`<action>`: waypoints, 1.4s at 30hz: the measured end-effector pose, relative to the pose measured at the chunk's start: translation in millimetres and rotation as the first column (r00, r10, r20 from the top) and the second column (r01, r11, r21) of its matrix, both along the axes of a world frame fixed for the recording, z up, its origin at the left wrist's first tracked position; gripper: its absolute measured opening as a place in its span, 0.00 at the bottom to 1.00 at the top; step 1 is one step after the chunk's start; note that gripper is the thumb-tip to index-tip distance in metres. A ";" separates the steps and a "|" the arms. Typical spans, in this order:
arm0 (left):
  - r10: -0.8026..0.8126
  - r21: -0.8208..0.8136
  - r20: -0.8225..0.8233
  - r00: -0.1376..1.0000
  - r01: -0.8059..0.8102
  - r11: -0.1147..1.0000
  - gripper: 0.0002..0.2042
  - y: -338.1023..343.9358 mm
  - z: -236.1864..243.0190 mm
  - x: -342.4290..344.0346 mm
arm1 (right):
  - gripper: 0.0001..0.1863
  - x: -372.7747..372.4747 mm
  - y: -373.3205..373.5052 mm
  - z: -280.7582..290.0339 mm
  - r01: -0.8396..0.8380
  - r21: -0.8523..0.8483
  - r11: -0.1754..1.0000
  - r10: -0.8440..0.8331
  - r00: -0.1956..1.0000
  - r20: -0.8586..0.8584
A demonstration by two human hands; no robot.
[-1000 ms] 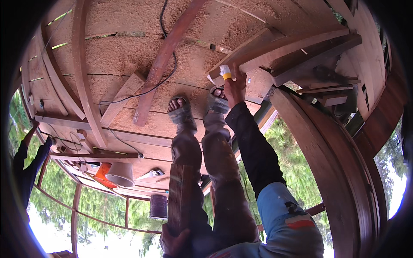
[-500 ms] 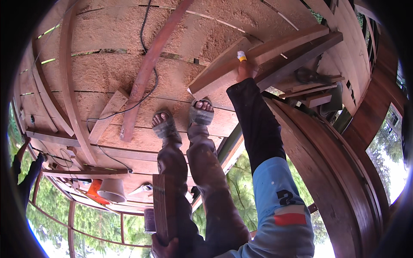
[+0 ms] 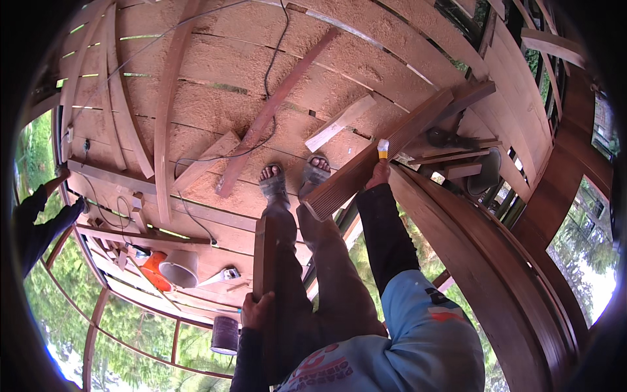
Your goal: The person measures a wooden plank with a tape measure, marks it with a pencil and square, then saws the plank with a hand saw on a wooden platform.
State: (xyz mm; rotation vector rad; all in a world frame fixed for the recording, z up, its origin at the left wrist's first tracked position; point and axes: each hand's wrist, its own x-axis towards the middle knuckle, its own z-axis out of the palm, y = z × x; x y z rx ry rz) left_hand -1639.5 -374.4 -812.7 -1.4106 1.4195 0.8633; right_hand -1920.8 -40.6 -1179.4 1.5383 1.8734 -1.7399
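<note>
we look down past two sandaled feet point(image 3: 316, 170) at a plank floor point(image 3: 215, 55) strewn with sawdust. the right grip point(image 3: 377, 175) is narrow, closed on a small brush point(image 3: 383, 150) with a white tip and a yellow band. the same hand meets the near edge of a ribbed plank point(image 3: 392, 140), which runs aslant from in front of the right shin toward the upper right; its ribs show best at the lower end (how far the fingers wrap beneath the wood, we cannot tell). the left grip point(image 3: 257, 310) is likewise narrow, its fingers closed about a second plank point(image 3: 264, 251), darker and stood lengthwise before the left leg.

beyond the feet we note a short loose board point(image 3: 341, 122) lying apart from the ribbed plank, and to its left a reddish beam point(image 3: 287, 101) with a black cable point(image 3: 268, 68) crossing it. at the left, a pale bucket point(image 3: 179, 268) lies on its side just beside an orange object point(image 3: 155, 270), and a dark tin point(image 3: 225, 336) stands nearer to us. at the far left edge we see a co-worker's hand point(image 3: 63, 172) and dark sleeve point(image 3: 31, 204). at the right, a dark bucket point(image 3: 484, 173) rests near several offcuts point(image 3: 460, 171), and a broad timber point(image 3: 483, 261), bent by the lens, sweeps down the side.
</note>
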 end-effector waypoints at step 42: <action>0.955 -0.314 -0.074 0.287 -0.916 0.251 0.50 159.9 167.3 306.9 | 0.29 -3.8 -302.0 412.4 -0.086 0.023 -0.996 0.088 -0.900 0.426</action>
